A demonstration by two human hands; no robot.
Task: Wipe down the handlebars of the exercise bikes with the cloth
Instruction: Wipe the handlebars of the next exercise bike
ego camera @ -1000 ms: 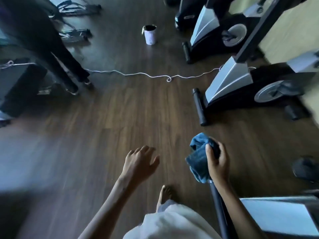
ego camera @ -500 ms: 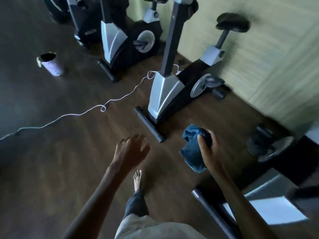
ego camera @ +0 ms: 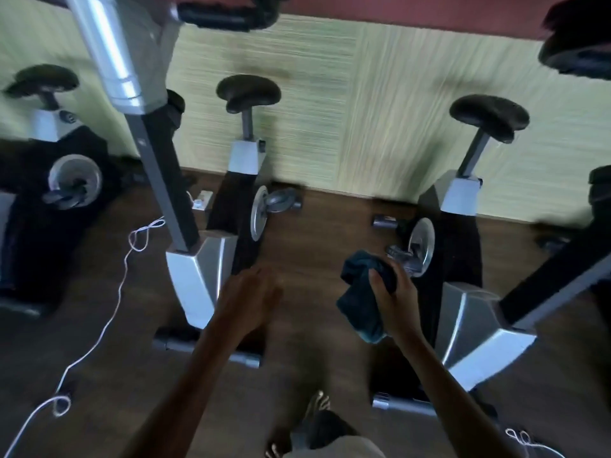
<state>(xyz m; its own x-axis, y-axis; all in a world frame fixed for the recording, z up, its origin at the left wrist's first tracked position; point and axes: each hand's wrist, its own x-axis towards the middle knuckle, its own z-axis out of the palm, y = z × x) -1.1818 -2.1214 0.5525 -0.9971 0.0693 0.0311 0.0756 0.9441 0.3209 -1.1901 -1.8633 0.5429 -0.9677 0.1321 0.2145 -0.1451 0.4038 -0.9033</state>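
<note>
With right hand (ego camera: 393,292) grip clenched round the bunched cloth (ego camera: 360,302) and left hand (ego camera: 248,299) loose and empty, raise cloth and wrap the handlebar (ego camera: 224,14) fully.

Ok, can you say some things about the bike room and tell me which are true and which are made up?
1. The right hand grips the cloth. True.
2. The left hand holds a bottle. False: it holds nothing.
3. A white cord lies on the floor. True.
4. The bike seats are red. False: they are black.
</note>
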